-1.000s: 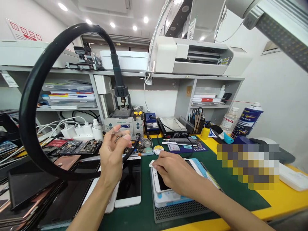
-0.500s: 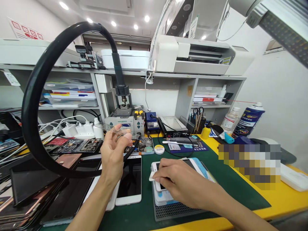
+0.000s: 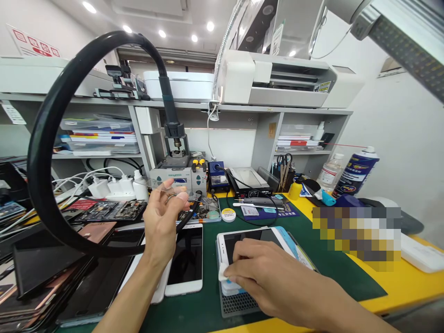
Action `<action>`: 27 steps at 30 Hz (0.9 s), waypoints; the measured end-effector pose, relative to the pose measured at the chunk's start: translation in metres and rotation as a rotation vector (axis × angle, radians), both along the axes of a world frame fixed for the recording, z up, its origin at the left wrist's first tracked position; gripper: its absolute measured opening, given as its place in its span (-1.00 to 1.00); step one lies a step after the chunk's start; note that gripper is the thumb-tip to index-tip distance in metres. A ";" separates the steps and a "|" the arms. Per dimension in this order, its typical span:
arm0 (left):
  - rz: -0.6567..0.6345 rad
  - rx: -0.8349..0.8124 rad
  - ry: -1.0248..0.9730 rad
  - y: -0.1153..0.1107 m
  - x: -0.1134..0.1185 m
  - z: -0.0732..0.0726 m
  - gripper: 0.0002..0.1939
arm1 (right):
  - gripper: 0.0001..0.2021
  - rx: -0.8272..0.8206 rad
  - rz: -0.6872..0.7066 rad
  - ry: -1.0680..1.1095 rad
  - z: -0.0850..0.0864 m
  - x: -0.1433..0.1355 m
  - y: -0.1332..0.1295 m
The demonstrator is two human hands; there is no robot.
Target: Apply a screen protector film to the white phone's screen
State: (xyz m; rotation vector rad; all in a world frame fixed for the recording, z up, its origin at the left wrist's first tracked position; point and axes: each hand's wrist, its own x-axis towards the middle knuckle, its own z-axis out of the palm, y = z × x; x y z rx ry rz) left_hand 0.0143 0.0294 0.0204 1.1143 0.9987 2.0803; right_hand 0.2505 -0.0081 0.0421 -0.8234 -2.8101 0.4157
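Observation:
A thin clear sheet point(image 3: 149, 183) is pinched in my left hand point(image 3: 163, 215), raised above the phones at centre-left. My right hand point(image 3: 267, 273) has its fingers closed on a small white wipe point(image 3: 222, 272), which touches the lower left corner of a white phone point(image 3: 221, 245) with a dark screen. That phone lies on a light blue and white stack point(image 3: 289, 238), over a dark perforated pad point(image 3: 237, 305). Below my left hand, another white phone point(image 3: 187, 259) rests face up on the green mat point(image 3: 208, 307).
A thick black hose point(image 3: 45, 175) arches around the left side. Stacked phones point(image 3: 86, 277) fill the left. Behind are a round white tin point(image 3: 228, 214), a soldering station point(image 3: 218, 178) and a cutting machine point(image 3: 287, 81). A spray can point(image 3: 357, 173) stands at right.
My right hand has moved down with the wipe along the phone's left end, uncovering more of its upper left part. My left hand holds nearly the same pose.

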 end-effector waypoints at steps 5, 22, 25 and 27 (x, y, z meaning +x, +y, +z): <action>-0.003 -0.010 -0.009 -0.001 0.000 0.001 -0.35 | -0.76 0.036 -0.034 -0.056 -0.003 0.006 -0.005; 0.002 -0.030 -0.026 0.002 0.002 0.000 -0.40 | -0.73 0.070 -0.233 -0.058 -0.007 0.069 -0.010; -0.005 -0.030 -0.029 0.002 0.002 0.000 -0.39 | -0.71 0.073 -0.278 -0.056 -0.007 0.082 -0.010; -0.009 -0.029 -0.028 0.002 0.002 0.000 -0.40 | -0.71 0.085 -0.293 -0.056 -0.008 0.089 -0.010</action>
